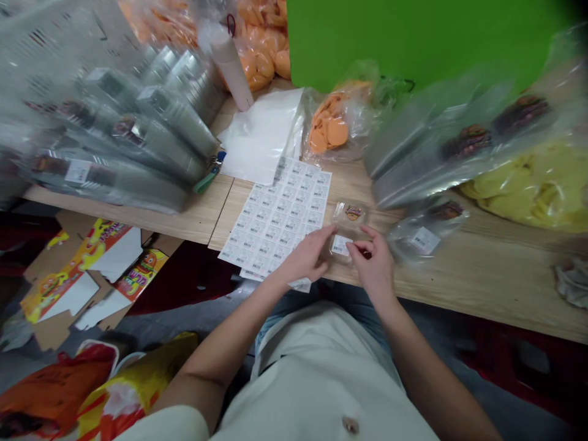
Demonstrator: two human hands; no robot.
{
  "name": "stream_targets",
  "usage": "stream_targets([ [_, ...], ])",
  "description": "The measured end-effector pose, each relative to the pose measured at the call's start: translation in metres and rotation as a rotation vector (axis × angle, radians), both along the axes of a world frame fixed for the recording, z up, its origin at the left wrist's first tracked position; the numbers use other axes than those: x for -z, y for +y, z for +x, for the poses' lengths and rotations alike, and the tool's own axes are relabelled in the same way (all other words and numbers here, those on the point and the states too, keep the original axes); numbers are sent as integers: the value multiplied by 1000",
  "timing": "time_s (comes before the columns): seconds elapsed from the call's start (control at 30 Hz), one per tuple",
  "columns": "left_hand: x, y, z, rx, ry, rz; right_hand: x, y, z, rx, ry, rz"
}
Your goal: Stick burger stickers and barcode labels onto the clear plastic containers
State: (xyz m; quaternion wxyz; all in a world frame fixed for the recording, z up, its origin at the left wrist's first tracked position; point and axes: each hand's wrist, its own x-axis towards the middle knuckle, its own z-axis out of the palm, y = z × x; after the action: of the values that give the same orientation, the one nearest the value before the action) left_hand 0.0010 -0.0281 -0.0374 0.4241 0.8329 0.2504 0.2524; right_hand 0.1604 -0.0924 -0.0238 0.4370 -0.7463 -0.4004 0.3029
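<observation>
A small clear plastic clamshell (351, 228) lies opened flat on the table in front of me. Its upper half carries a colourful printed sticker (353, 212), its lower half a white barcode label (340, 245). My left hand (307, 254) steadies the clamshell by its left edge, fingertips against the plastic. On the other side, my right hand (375, 260) pinches the right edge of the barcode label between thumb and finger. Overlapping sheets of barcode labels (283, 214) lie beside my left hand, partly under its wrist. Another labelled clamshell (432, 229) sits to the right.
Stacked clear clamshells (151, 131) fill the left, with more stacks (422, 147) at right. Behind are white plastic bags (264, 131), a pale bottle (232, 70) and a bag of orange discs (331, 128). Yellow pieces (537, 184) lie bagged at right. Flattened cartons (92, 269) are below left.
</observation>
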Motion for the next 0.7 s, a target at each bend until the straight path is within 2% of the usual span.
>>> stream_targets([
  [0.17, -1, -3, 2, -37, 99, 57, -2, -3, 0, 12, -58, -9],
  [0.4, -4, -4, 3, -33, 51, 40, -1, -2, 2, -8, -81, -4],
  [0.7, -5, -8, 14, -185, 60, -7, 1, -3, 1, -44, -167, 5],
])
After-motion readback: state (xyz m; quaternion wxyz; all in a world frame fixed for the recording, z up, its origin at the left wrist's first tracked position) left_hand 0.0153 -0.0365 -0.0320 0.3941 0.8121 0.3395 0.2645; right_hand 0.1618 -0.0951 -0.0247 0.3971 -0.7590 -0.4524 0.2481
